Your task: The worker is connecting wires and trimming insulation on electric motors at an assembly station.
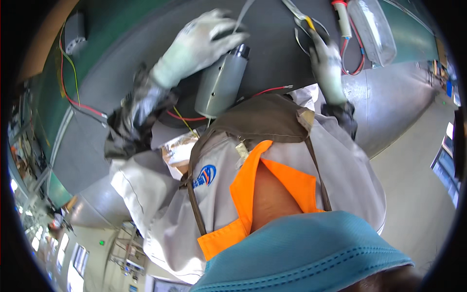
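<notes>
My left hand [202, 43], in a white glove, curls its fingers around the lower end of a thin grey strip [244, 13], which runs up out of view. Just below those fingers is a grey metal cylinder [220, 86] with a black end and small holes in its side, like a motor housing. It lies tilted near the front edge of the table, close to my apron. Gloved too, my right hand [327, 57] closes on the handles of metal scissors [302, 18] with a yellow part. Their tips point up and left, partly cut off by the picture's edge.
A second grey cylinder [75, 33] with red and yellow-green wires stands at the far left. To the right are a red-and-white tool [343, 20] with a coiled lead and a clear plastic tray [372, 31]. Red wires [272, 90] stick out near the table's front edge.
</notes>
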The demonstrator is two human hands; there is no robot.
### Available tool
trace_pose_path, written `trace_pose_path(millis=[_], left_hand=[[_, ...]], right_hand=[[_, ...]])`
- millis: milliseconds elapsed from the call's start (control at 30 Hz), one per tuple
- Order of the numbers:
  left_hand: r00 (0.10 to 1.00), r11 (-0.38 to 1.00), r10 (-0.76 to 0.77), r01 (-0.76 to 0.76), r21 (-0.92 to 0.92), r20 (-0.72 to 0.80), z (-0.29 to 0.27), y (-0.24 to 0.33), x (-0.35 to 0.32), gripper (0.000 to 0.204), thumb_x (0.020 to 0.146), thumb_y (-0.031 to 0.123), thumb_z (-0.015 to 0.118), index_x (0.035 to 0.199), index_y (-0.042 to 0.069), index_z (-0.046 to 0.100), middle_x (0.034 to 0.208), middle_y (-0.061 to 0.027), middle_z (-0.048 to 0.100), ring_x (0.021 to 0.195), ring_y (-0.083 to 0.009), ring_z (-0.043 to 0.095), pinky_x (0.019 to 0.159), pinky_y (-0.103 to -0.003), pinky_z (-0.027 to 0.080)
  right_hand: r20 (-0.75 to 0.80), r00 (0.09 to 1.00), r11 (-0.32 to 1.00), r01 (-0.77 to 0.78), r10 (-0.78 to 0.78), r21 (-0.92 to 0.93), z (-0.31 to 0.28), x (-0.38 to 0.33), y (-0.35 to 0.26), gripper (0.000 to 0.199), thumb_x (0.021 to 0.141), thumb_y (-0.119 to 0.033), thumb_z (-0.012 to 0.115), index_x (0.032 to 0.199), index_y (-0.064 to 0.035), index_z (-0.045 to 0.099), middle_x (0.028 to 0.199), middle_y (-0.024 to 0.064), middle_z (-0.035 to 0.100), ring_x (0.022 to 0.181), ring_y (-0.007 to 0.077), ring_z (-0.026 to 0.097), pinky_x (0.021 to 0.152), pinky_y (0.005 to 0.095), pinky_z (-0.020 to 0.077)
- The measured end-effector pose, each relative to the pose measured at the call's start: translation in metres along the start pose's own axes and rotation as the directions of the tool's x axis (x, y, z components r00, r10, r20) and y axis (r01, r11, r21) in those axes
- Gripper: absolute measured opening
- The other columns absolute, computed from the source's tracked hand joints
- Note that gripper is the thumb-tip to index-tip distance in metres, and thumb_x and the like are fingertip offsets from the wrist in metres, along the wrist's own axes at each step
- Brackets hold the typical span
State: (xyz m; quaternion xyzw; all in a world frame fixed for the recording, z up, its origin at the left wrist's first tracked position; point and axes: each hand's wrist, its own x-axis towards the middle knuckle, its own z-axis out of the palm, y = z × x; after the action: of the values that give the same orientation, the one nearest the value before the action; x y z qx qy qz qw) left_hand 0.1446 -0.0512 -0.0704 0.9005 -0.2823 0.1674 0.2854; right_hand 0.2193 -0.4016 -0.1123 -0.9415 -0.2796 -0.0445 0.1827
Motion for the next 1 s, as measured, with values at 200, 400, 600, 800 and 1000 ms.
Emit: trace_pose_path(millis=[200, 400, 600, 800, 1000], left_hand=[[0.823, 0.256, -0.513, 0.417, -0.872, 0.243, -0.005, -0.013, -0.017, 0.047, 0.105, 0.037, 0.057, 0.120, -0.007, 0.063, 0.116, -0.0091, 0.069, 0.106, -0.0146, 0.065, 0.092, -0.029, 0.052], [0.815, -0.042, -0.508, 0.300, -0.953, 0.279, -0.006, -0.018, -0.019, 0.042, 0.106, 0.024, 0.053, 0.132, -0.009, 0.054, 0.126, -0.0185, 0.066, 0.120, -0.0273, 0.064, 0.106, -0.040, 0.051], [0.828, -0.083, -0.523, 0.185, -0.979, 0.201, 0.010, -0.023, -0.026, 0.041, 0.107, 0.021, 0.051, 0.137, -0.008, 0.051, 0.133, -0.0163, 0.063, 0.120, -0.0275, 0.064, 0.107, -0.045, 0.051], [0.957, 0.726, -0.167, -0.044, -0.687, -0.238, 0.024, -0.057, -0.030, 0.046, 0.105, 0.030, 0.056, 0.133, -0.007, 0.056, 0.126, -0.0151, 0.066, 0.116, -0.0250, 0.065, 0.104, -0.039, 0.051], [0.748, 0.447, -0.663, 0.415, -0.793, 0.018, -0.063, 0.007, -0.055, 0.038, 0.099, 0.026, 0.061, 0.116, -0.008, 0.067, 0.107, -0.0167, 0.073, 0.104, -0.0248, 0.069, 0.098, -0.035, 0.051]], right_hand=[[0.198, 0.978, 0.995, -0.079, 0.066, 0.062, -0.046, -0.070, -0.015, 0.067, 0.084, 0.000, 0.067, 0.148, -0.0096, 0.048, 0.129, 0.0242, 0.057, 0.117, 0.0441, 0.057, 0.098, 0.0490, 0.0489], [0.575, 0.745, 0.528, -0.657, 0.340, 0.539, -0.062, -0.045, 0.003, 0.064, 0.087, 0.002, 0.069, 0.148, -0.0065, 0.050, 0.133, 0.0139, 0.061, 0.110, 0.0209, 0.062, 0.094, 0.0340, 0.0525], [0.486, 0.839, 0.798, -0.110, -0.245, 0.592, -0.043, 0.017, -0.041, 0.061, 0.093, -0.027, 0.074, 0.145, -0.0040, 0.052, 0.129, 0.0155, 0.067, 0.110, 0.0283, 0.068, 0.095, 0.0370, 0.0530], [0.465, 0.818, 0.932, 0.227, -0.340, 0.282, -0.064, 0.042, -0.094, 0.059, 0.091, -0.044, 0.075, 0.134, -0.0068, 0.059, 0.112, 0.0227, 0.068, 0.104, 0.0394, 0.068, 0.088, 0.0429, 0.0539], [0.683, 0.723, 0.985, -0.029, -0.097, 0.171, -0.064, 0.052, -0.102, 0.054, 0.092, -0.046, 0.071, 0.130, -0.0084, 0.063, 0.095, 0.0208, 0.071, 0.094, 0.0388, 0.070, 0.079, 0.0452, 0.0542]])
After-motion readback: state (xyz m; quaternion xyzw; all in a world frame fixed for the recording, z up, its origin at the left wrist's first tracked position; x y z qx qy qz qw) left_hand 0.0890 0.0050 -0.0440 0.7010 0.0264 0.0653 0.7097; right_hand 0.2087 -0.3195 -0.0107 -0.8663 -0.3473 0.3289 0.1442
